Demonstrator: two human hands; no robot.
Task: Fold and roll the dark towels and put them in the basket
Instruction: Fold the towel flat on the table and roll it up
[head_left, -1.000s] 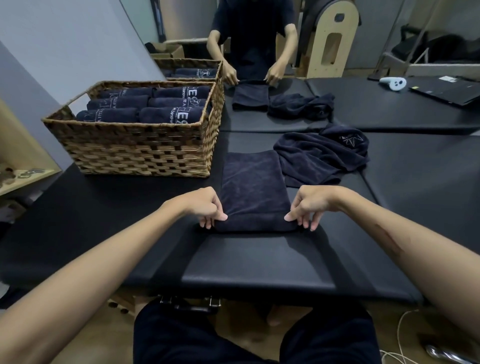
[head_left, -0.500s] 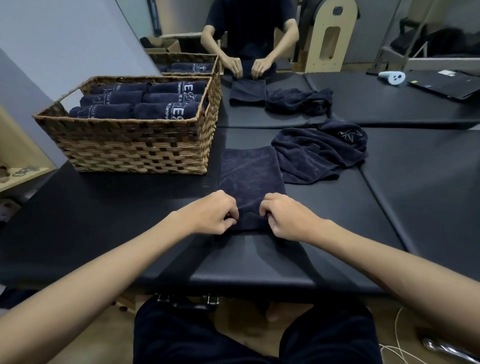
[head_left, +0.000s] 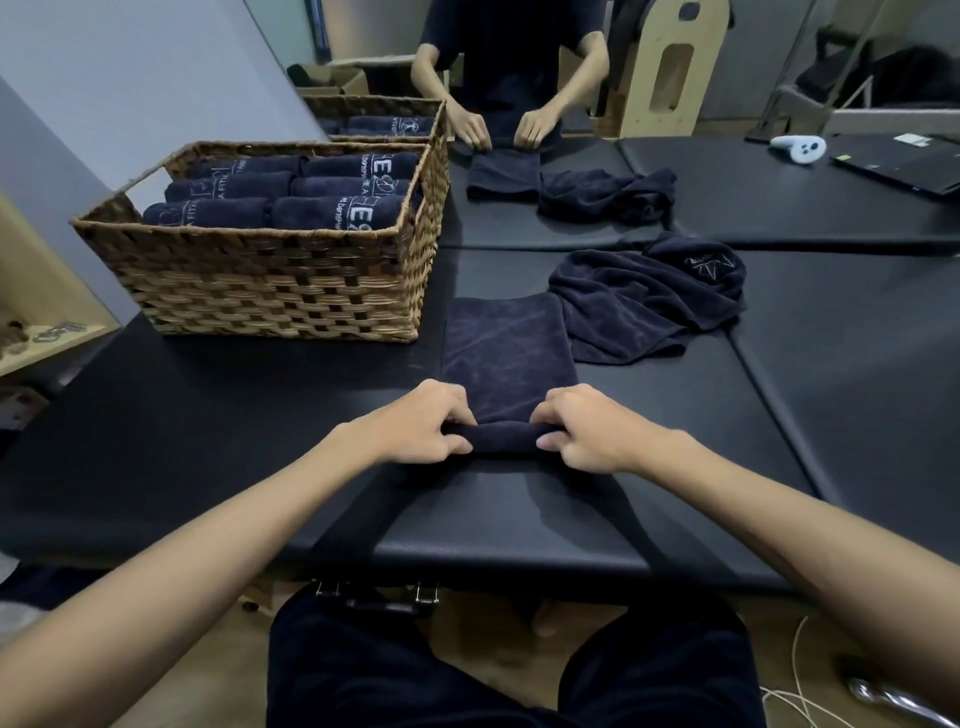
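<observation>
Both of your hands have a curled grip on the near end of the dark navy folded towel: your left hand holds the left end of the small roll at that edge, fingers tucked over it and thumb at the front, and your right hand grips the right end the same way. Only the nearest strip is rolled; the rest of the towel lies flat on the black padded worktop, running away from you to its far edge.

From the head view, that far edge ends just short of the seam between two worktop pads. The towel's left side runs near the right wall of the brown woven wicker basket but stays apart from it. The basket holds rolled dark towels with white lettering, packed in rows up to its rim. Along the flat towel's right side, a crumpled heap of dark towels lies just beside it, touching or nearly so near the far corner. Bare worktop shows between your hands and the near edge, and to the right of your right forearm.

Across the worktop, another person's hands press on a second folded dark towel, beside a second wicker basket.
</observation>
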